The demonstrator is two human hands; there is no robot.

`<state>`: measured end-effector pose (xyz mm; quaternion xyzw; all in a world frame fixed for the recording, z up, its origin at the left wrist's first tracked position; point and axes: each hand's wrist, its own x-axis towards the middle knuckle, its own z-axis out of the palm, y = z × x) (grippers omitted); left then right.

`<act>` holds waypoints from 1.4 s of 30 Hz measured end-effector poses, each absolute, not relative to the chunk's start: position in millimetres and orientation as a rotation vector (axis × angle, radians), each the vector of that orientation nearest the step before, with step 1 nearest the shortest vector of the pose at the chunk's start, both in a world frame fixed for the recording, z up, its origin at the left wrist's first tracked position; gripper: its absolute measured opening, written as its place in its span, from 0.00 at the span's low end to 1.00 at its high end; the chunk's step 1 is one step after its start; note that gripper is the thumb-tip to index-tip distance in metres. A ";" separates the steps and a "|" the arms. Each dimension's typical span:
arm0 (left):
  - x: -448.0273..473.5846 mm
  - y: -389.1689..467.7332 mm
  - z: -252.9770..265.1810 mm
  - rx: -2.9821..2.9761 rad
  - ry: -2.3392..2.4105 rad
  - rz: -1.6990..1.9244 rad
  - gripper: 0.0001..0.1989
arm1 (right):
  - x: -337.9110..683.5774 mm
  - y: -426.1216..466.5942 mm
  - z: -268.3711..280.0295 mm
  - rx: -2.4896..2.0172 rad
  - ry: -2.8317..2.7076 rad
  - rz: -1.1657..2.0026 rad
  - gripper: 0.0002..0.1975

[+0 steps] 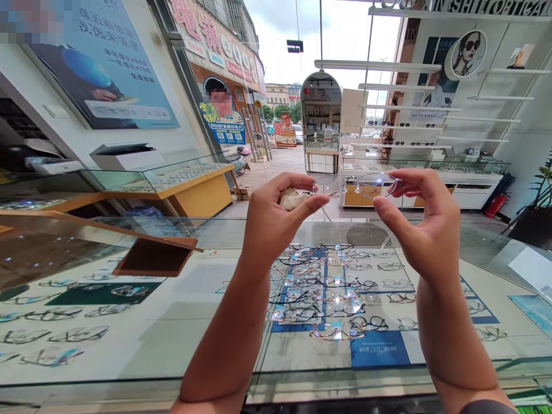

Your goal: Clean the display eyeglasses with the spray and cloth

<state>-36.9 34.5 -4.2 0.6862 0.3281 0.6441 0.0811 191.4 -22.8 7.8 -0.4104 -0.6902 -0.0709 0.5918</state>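
Note:
Both my hands hold up a pair of thin-rimmed eyeglasses [330, 185] in front of me, above a glass display counter. My left hand [282, 207] pinches one end of the frame between thumb and forefinger. A crumpled whitish cloth [293, 199] is tucked in the palm of that same hand. At the other end, my right hand [418, 215] has its fingers closed about the rim and hinge. The temples hang downward from the frame. Light glints off the right-hand lens.
Rows of eyeglasses [338, 330] lie inside the glass counter [215, 368] below. A brown-framed tabletop mirror [155, 257] stands on the left. Farther off are an arched mirror [322, 155], another display counter [198, 192], wall shelves [409, 109] and a red fire extinguisher [495, 206].

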 end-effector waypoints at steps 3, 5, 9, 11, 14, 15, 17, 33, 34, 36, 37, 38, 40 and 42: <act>-33.5 32.2 -5.8 2.076 1.015 2.011 0.21 | 195.6 -18.5 7.1 -0.976 -1.621 -0.145 0.16; -29.7 29.6 -7.1 2.101 1.046 2.085 0.21 | 198.6 -14.3 6.1 -0.993 -1.635 -0.136 0.16; -21.2 23.8 -9.2 2.156 1.069 2.199 0.22 | 203.0 -6.9 3.5 -1.029 -1.662 -0.106 0.17; -18.1 21.5 -9.5 2.179 1.056 2.241 0.22 | 204.2 -5.1 2.7 -1.052 -1.665 -0.082 0.18; -15.6 19.1 -8.8 2.207 1.040 2.280 0.21 | 205.1 -4.3 2.3 -1.069 -1.662 -0.055 0.19; -15.2 18.5 -8.4 2.214 1.044 2.284 0.21 | 205.4 -4.2 2.1 -1.070 -1.662 -0.049 0.20; -14.8 17.4 -7.6 2.224 1.051 2.291 0.22 | 205.8 -3.7 1.8 -1.075 -1.667 -0.040 0.20; -15.4 20.1 -8.9 2.297 1.041 2.360 0.19 | 209.2 1.9 -1.4 -1.069 -1.644 -0.085 0.22; -16.7 21.0 -8.9 2.283 1.043 2.332 0.19 | 208.8 2.4 -1.6 -1.057 -1.641 -0.107 0.22; -20.3 24.8 -9.2 2.241 1.047 2.266 0.19 | 207.3 2.9 -1.5 -1.016 -1.632 -0.179 0.22; -22.3 27.5 -9.6 2.216 1.046 2.233 0.19 | 206.2 2.9 -1.2 -0.989 -1.627 -0.226 0.21; -24.3 30.8 -10.1 2.192 1.038 2.204 0.19 | 205.0 2.8 -0.7 -0.963 -1.624 -0.276 0.21; -27.2 38.3 -11.5 2.151 1.003 2.169 0.20 | 202.6 2.3 0.1 -0.921 -1.621 -0.374 0.21; -28.0 45.7 -13.5 2.127 0.949 2.166 0.21 | 200.6 2.4 0.0 -0.892 -1.619 -0.469 0.21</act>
